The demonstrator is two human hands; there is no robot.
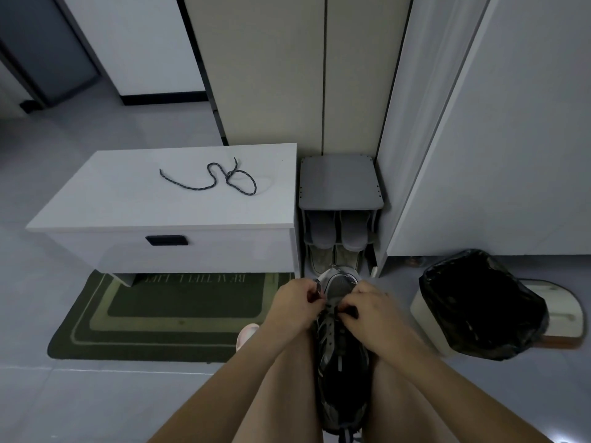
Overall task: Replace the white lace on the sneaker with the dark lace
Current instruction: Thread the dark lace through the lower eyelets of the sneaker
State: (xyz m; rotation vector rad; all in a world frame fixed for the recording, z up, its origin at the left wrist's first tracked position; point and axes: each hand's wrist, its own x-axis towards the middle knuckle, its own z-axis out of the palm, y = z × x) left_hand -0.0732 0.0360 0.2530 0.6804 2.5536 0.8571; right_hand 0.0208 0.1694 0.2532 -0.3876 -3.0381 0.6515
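**Fig. 1: Both hands at the sneaker's lacing**

We see the sneaker [343, 356] wedged betw. the person's bare thighs, toe pointing away. L hand [297, 302] has its fingers curled, pinching a loop of a lace strand [342, 275] beside the toe. R hand [367, 318] is likewise curled, fingertips pinching the strand at the eyelets nr. the tongue. The strand reads dark-flecked, but in this dim light we cannot be sure. A separate dark lace [220, 180] lies loose on the white table [128, 199], well apart from both hands. Beside the table stands a shoe rack [339, 183]. Nearer the R hand is a bin [479, 302] w/ black liner.
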